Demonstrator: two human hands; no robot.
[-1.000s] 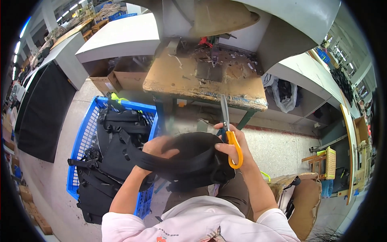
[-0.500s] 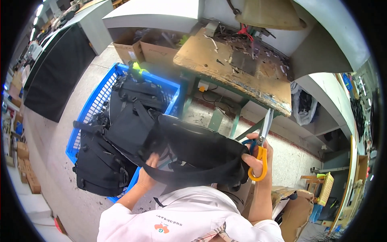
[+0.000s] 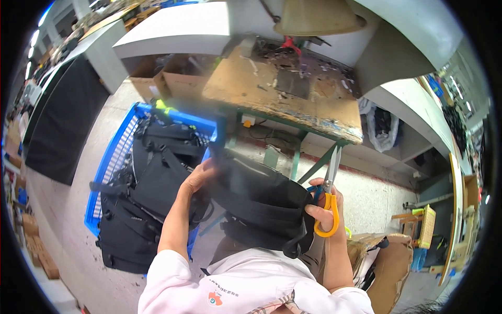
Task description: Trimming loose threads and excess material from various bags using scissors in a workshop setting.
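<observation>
A black fabric bag with straps lies across in front of me, its left end blurred. At that left end my left hand grips the edge, fingertips partly hidden by blur and cloth. My right hand holds scissors with one orange and one blue handle, blades pointing up and away. Its thumb also presses on the bag's right end. A black strap end hangs below that corner. Left of the bag, several black backpacks fill a blue plastic crate and overhang its near side.
A worn wooden workbench strewn with scraps stands ahead, under a lamp shade. Cardboard boxes sit behind the crate. An open carton is near my right side, and a yellow-backed wooden chair stands farther right.
My left hand has moved up and away from me, from beneath the bag's strap to its far left edge. The view has shifted slightly. The scissors stay in my right hand.
</observation>
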